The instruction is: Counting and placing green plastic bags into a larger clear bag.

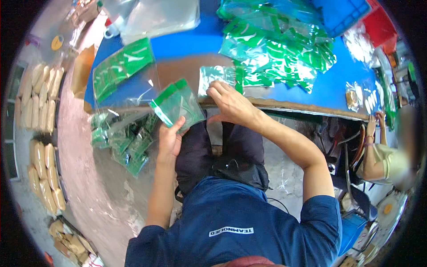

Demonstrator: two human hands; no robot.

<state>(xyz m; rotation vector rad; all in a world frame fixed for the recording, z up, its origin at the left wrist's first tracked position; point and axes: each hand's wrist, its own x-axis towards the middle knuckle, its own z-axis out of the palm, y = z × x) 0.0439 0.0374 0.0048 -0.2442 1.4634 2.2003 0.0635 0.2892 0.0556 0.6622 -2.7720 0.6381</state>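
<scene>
I've got the green-banded clear packet (pixel 183 107) pinched in the left hand (pixel 170 139), thumb on top, right by the near edge of the table (pixel 278 99). Flat clear packet (pixel 217 74) sits on that edge, long side looks roughly along it, just beyond the fingers of the right hand (pixel 235 106). That hand's way nearer to it, but tbh I can't tell if it's gripping. Big green packet pile (pixel 275 55) toward the far right corner, green-and-clear bag (pixel 124 66) by the left edge.
</scene>
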